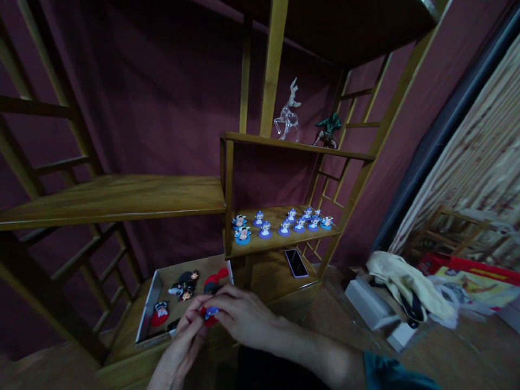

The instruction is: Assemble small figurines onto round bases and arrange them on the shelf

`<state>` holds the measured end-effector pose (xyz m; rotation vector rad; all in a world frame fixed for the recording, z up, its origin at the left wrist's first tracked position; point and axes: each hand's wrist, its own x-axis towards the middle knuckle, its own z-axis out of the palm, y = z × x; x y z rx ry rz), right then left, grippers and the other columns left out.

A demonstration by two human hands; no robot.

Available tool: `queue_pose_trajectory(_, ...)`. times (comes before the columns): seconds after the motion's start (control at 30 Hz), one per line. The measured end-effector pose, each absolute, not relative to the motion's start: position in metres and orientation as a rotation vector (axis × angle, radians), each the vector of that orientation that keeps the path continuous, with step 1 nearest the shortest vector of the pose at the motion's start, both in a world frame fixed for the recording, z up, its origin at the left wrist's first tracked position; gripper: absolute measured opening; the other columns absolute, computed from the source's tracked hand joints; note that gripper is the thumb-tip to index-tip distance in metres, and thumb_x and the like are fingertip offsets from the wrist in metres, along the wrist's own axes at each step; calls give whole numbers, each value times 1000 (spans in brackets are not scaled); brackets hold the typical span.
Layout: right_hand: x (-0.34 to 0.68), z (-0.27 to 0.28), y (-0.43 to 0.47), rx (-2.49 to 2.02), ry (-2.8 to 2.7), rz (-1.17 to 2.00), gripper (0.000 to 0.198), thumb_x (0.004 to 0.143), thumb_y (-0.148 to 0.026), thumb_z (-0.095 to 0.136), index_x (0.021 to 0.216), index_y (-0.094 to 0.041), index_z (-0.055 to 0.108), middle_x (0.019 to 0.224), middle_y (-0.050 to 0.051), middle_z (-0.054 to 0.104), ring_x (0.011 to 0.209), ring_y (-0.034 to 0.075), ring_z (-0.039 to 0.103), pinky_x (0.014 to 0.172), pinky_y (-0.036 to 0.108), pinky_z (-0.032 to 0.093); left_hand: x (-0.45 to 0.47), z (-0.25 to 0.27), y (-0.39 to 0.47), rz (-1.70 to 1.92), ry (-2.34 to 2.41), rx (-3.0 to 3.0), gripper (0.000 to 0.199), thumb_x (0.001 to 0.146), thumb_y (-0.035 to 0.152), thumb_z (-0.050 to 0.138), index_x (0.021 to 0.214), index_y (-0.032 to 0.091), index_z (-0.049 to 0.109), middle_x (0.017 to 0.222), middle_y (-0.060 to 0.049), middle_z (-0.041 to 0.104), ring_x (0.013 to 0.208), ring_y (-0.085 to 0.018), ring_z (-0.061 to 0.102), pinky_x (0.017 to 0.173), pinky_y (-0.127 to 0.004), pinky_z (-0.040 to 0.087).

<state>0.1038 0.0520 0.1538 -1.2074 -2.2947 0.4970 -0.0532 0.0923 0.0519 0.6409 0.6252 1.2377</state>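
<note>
In front of the box, my left hand and my right hand meet with fingers closed around a small figurine. Red and purple-blue parts of it show between my fingertips; the rest is covered. Just beyond is a shallow cardboard box on the low shelf. Inside it lie a figurine on a red base, several dark figurines and some red and black round pieces. On the shelf to the right stand several purple figurines and some blue-based figurines.
A phone lies on the lower shelf. Above are a clear deer ornament and a green-cloaked figure. Wooden posts and a mid-height shelf frame the space. On the floor at right are a white box and pale cloth.
</note>
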Motion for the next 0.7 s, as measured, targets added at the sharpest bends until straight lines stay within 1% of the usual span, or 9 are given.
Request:
queue_pose_trajectory(0.1,123,177,47,-1134,-2279,491,31,90,-25,45,118,-34,54,113,-1,59,104,14,56,89,27,45,-49,59,89,1134,533,660,57,52,40,79,103,20,65,106,-12,65,110,-34,53,88,-40,45)
queue_pose_trajectory(0.2,168,222,46,-1088,-2236,446,26,87,-28,51,111,-30,59,103,0,63,95,13,59,84,25,46,-48,65,90,1083,499,684,58,58,50,72,108,21,63,117,-15,60,114,-35,50,89,-44,44)
queue_pose_trajectory(0.27,205,254,58,-1161,-2139,301,24,85,-28,54,107,-27,62,100,1,64,91,14,59,81,27,46,-50,66,93,1112,509,690,54,63,50,69,108,21,63,120,-15,58,113,-34,51,90,-44,44)
queue_pose_trajectory(0.37,259,288,104,-1302,-1964,98,27,81,-30,56,107,-23,62,100,3,64,80,13,59,73,26,46,-54,63,101,1182,538,669,48,69,46,65,110,21,61,122,-15,58,113,-31,52,91,-41,43)
queue_pose_trajectory(0.4,273,294,124,-1361,-1930,71,29,79,-30,58,107,-22,62,93,2,66,74,13,58,70,26,46,-55,61,103,1192,547,662,47,71,44,64,111,20,61,122,-15,58,113,-31,52,92,-41,43)
queue_pose_trajectory(0.47,295,297,166,-1527,-1935,100,30,76,-29,61,104,-19,64,76,-1,65,64,11,56,64,24,45,-55,57,107,1206,560,647,46,72,40,63,113,19,60,121,-15,58,112,-30,52,91,-40,44)
queue_pose_trajectory(0.5,302,295,185,-1596,-1963,137,30,74,-27,62,102,-19,65,73,-1,65,63,11,56,63,23,44,-55,56,109,1210,563,641,45,73,39,63,113,19,60,121,-15,59,112,-29,53,90,-39,45)
queue_pose_trajectory(0.6,307,280,227,-1704,-2027,229,28,70,-20,64,98,-17,67,79,0,67,66,10,58,62,19,43,-53,52,113,1209,571,623,41,75,35,62,112,19,61,121,-14,59,111,-28,54,90,-37,46)
queue_pose_trajectory(0.7,301,263,246,-1771,-2119,298,30,70,-19,64,100,-18,67,84,0,69,67,10,60,61,18,44,-51,52,115,1212,597,601,38,75,32,63,111,19,61,120,-13,60,109,-27,55,89,-36,46)
